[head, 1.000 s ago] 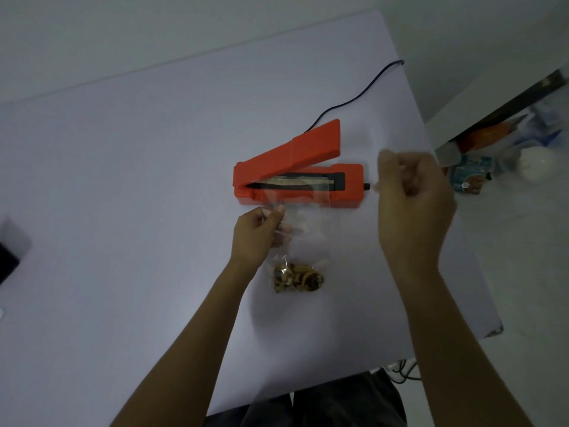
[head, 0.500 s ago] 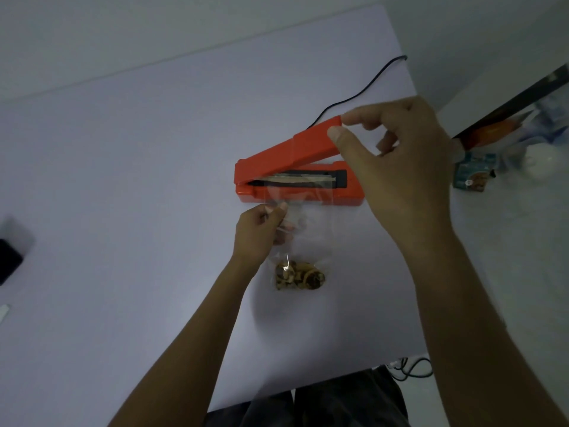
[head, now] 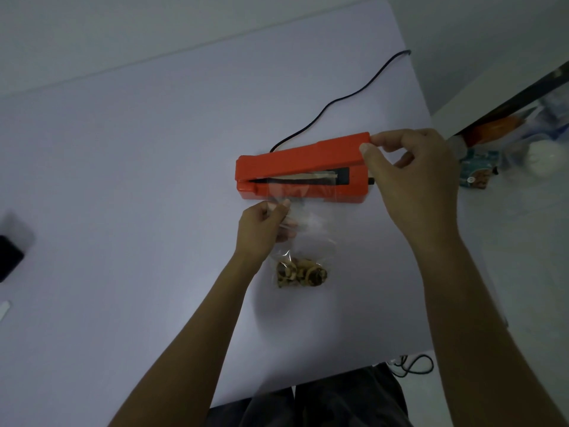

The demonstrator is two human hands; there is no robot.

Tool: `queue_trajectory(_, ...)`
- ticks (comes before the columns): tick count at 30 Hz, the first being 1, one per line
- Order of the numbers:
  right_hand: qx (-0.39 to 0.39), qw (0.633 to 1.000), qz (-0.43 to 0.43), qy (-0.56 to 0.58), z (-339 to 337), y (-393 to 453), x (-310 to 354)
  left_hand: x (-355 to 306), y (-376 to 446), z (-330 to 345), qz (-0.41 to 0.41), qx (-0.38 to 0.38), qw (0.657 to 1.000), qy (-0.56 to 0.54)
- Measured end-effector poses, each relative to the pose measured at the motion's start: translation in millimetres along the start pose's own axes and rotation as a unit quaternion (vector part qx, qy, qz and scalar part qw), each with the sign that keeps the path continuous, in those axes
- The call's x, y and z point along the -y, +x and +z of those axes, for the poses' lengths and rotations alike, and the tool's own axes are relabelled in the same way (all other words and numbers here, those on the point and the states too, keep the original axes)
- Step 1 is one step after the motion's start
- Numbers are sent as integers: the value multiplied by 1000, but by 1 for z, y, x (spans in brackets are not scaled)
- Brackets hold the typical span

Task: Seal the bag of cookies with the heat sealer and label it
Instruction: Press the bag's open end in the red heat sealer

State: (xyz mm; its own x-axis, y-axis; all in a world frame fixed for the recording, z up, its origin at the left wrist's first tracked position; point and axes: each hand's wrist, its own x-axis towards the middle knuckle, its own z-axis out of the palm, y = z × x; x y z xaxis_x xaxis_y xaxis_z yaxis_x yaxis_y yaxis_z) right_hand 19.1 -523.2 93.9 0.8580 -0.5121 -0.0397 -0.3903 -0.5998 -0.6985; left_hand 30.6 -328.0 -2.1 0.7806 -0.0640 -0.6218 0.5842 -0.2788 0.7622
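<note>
An orange heat sealer (head: 301, 161) lies across the middle of the white table (head: 138, 195), its lid lowered almost onto the base. A clear plastic bag (head: 311, 223) lies in front of it, with its open top edge laid over the sealing strip. Several cookies (head: 300, 272) sit bunched at the bag's near end. My left hand (head: 261, 229) pinches the bag's left edge just below the sealer. My right hand (head: 409, 186) grips the free right end of the lid between thumb and fingers.
The sealer's black power cord (head: 348, 97) runs off the table's far right edge. A dark object (head: 7, 257) and a white strip (head: 3, 309) lie at the left edge. Off the table to the right are snack packets (head: 475, 175) and clutter on the floor.
My right hand rose from beside the sealer, took hold of the raised lid's end and swung it down toward the base. My left hand has stayed on the bag.
</note>
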Motion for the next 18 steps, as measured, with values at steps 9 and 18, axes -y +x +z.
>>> queue_trajectory(9, 11, 998, 45, -29, 14, 4, -36, 3, 2, -3, -6, 0, 1000, -6)
queue_trajectory(18, 28, 996, 79, -4, 29, 9, -60, 3, 4, -2, -5, -2, 1000, -13)
